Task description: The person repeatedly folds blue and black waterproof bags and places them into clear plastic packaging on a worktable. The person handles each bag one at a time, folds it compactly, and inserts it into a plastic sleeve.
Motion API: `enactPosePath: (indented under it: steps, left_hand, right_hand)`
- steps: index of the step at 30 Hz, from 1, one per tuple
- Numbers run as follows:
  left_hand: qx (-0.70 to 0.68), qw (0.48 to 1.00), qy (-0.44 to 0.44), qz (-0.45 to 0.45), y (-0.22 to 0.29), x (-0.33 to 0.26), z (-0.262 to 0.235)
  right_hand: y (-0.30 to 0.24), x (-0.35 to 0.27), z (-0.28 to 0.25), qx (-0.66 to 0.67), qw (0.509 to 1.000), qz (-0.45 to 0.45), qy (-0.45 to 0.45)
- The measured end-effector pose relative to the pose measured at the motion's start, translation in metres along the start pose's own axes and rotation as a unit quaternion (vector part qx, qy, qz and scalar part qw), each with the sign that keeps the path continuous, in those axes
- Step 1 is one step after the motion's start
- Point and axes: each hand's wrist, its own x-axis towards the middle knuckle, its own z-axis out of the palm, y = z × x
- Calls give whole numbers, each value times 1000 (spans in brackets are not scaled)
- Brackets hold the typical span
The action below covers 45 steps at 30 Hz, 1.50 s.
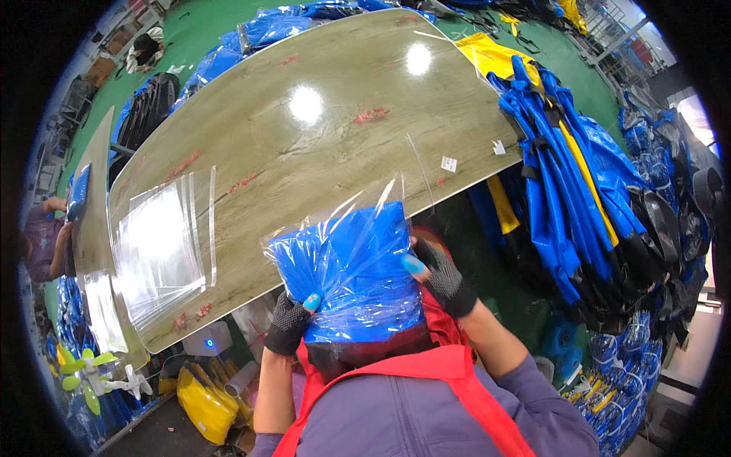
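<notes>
Close to my body, I hold a see-through plastic bag (358,251) with a folded blue and black item inside; its kind is hidden by the folding. My left hand (289,324) grips the bag's lower left side, thumb on top. At the right side my right hand (448,282) grips it too, its thumb pressed on the film. Both hands wear dark fingerless gloves, and the thumb tips are covered in light blue. The bag's loose upper end reaches over the near edge of the table (304,160).
A stack of flat plastic bags (164,240) lies at the table's left. Blue, yellow and black bags (563,175) drape off its right end. Yellow packages (205,404) and a small green fan (87,373) are at lower left. Another person's hands (61,217) are at far left.
</notes>
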Motion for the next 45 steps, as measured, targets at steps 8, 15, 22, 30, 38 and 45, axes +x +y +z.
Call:
enactPosePath:
  steps: [8,15,22,30,38,45]
  left_hand:
    - [136,988,22,66,-18,-35,-16]
    - [273,828,-169,460,89,23,-2]
    - [221,886,176,368,81,25,-5]
    - [57,977,36,201,43,23,21]
    - [198,944,42,259,53,1,62]
    - [14,984,-27,175,58,-11,58]
  right_hand:
    - [7,-43,19,35,990,117,-73]
    - [-51,75,-7,128,982,-11,-138]
    - [-54,91,5,-67,962,-262,37]
    - [-97,60,23,-645,693,-318,-45]
    - [-109,89,80,-639,718,-177,-211]
    - [-103,96,91,-582,765,-149,-234]
